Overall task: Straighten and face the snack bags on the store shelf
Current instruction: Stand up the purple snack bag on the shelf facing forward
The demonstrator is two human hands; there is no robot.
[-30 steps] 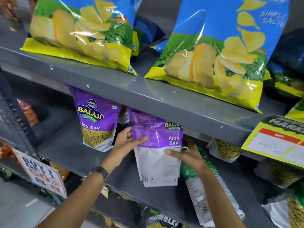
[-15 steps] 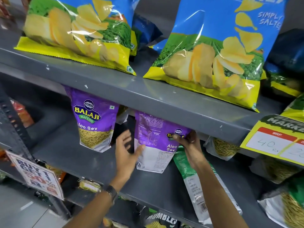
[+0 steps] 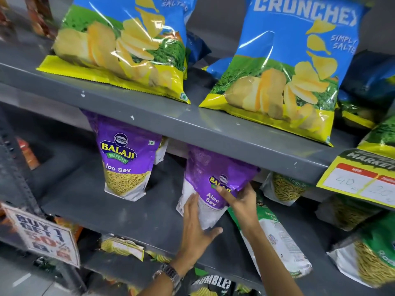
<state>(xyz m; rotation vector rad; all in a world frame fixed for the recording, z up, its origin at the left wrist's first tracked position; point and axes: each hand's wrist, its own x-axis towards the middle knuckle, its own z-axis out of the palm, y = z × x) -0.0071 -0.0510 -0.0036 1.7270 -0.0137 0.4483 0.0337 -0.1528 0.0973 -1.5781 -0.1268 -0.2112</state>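
Observation:
A purple and white Aloo Sev bag [image 3: 213, 174] stands tilted on the middle grey shelf [image 3: 128, 221], its top tucked under the shelf above. My left hand [image 3: 197, 227] lies flat against the bag's white lower part, fingers spread. My right hand [image 3: 239, 199] grips the bag's right edge just under the logo. A second Aloo Sev bag [image 3: 126, 161] stands upright to the left, front facing out.
Two blue and yellow chip bags [image 3: 128, 45] [image 3: 284, 67] lean on the upper shelf. A green and white bag [image 3: 275, 238] lies flat beside my right arm. More sev bags [image 3: 284, 186] sit at the right. A yellow price tag [image 3: 363, 178] and a promo sign [image 3: 42, 236] hang off shelf edges.
The bag has moved back and upright onto the shelf, under the upper shelf. My left hand slid down to its base and my right hand shifted lower on its right edge.

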